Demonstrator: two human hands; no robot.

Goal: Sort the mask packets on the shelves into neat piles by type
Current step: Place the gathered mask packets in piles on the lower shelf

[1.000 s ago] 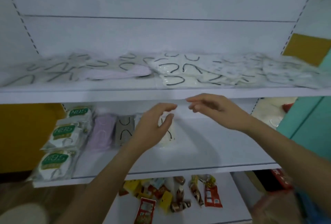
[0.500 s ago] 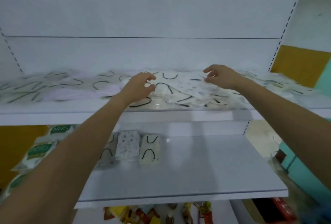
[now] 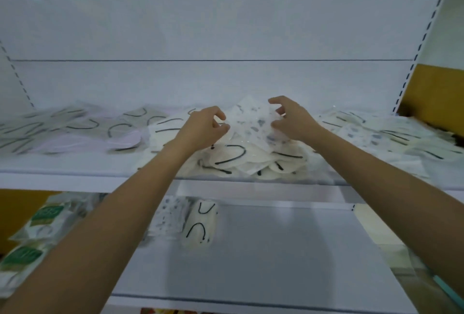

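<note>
Fingers (image 3: 277, 101) of both my hands are curled round the edges of one spotted packet (image 3: 251, 123). My left hand (image 3: 204, 129) pinches its left edge and my right hand (image 3: 292, 120) its right, and the packet is held up just above the heap.

Nearest me, the lower shelf (image 3: 288, 251) carries what looks like the sorted part. The green-labelled packets (image 3: 37, 228) sit stacked at the left end. A small spotted pile (image 3: 170, 215) lies beside a cream pile (image 3: 200, 223) with black ear loops, the two touching. Most of that shelf is bare.

Further up, at the front of the upper shelf (image 3: 75, 175), a loose mound of cream packets (image 3: 233, 159) lies under my hands, overlapping at all angles. To the left of it, lilac packets (image 3: 120, 139) are mixed among clear ones with dark loops. To the right, more spotted and cream packets (image 3: 376, 135) are scattered out to the upright. Behind everything stands the white back panel (image 3: 226, 25).

I judge the job to be at an early stage. A few starter piles exist below, while the bulk above is unsorted. The packet I hold would belong with the spotted pile.
</note>
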